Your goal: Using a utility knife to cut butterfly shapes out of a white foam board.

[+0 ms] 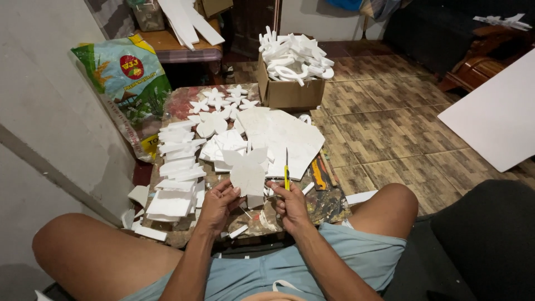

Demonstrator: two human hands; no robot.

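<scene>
My left hand (218, 202) holds a white foam cut-out (247, 171) by its lower left edge, upright over a low paint-stained board (329, 202). My right hand (288, 204) grips a yellow utility knife (286, 170), blade pointing up, just right of the cut-out. A larger white foam sheet (284, 136) lies flat behind them on the board.
Foam strips (177, 167) are stacked at the left, star-like foam shapes (223, 100) at the far end. A cardboard box (290, 89) full of foam shapes stands beyond. A printed sack (125, 83) leans on the left wall. A big white sheet (496, 120) lies on the tiled floor.
</scene>
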